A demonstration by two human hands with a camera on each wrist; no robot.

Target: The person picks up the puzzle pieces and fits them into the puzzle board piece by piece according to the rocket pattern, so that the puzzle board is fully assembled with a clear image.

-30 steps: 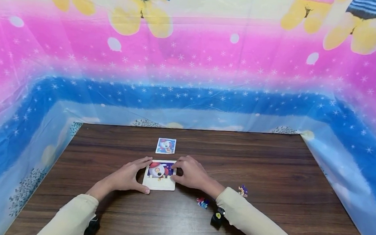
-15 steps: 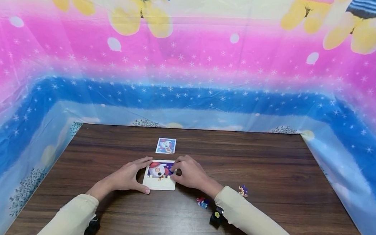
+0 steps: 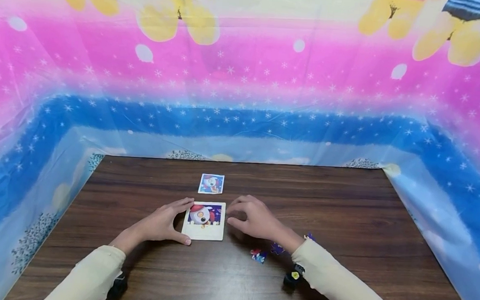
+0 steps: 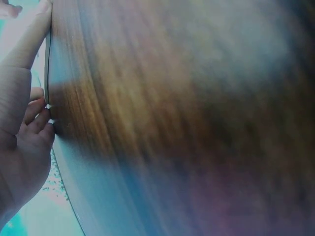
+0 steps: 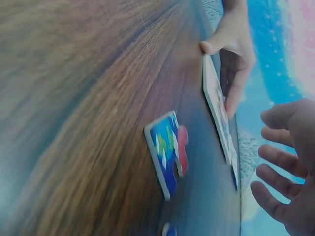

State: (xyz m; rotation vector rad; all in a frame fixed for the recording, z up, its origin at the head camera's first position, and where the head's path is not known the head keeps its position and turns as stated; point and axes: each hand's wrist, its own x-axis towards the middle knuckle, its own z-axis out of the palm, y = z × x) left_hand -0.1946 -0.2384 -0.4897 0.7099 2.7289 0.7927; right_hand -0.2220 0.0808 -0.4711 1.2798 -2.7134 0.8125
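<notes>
A white-framed jigsaw puzzle board [image 3: 204, 232] lies flat on the table, its upper part filled with a cartoon picture and its lower strip pale. My left hand [image 3: 159, 222] holds it at the left side, fingers at the far corner and thumb at the near corner. In the right wrist view, the board [image 5: 215, 105] shows edge-on beside that hand. Just right of the board, my right hand [image 3: 256, 219] hovers with loosely bent fingers and nothing in them. A blue and red puzzle piece [image 3: 258, 255] lies nearer me, with a purple piece [image 3: 277, 248] next to it.
Beyond the board lies a small printed picture card [image 3: 211, 184]. Another puzzle piece [image 3: 309, 237] is partly hidden behind the right forearm. The dark wooden table [image 3: 344, 197] meets a colourful patterned cloth [image 3: 241, 122] at its back and sides.
My right hand has come off the board's right edge and shifted right, uncovering the picture's right side. A purple piece now shows beside the forearm. The left hand stays at the board.
</notes>
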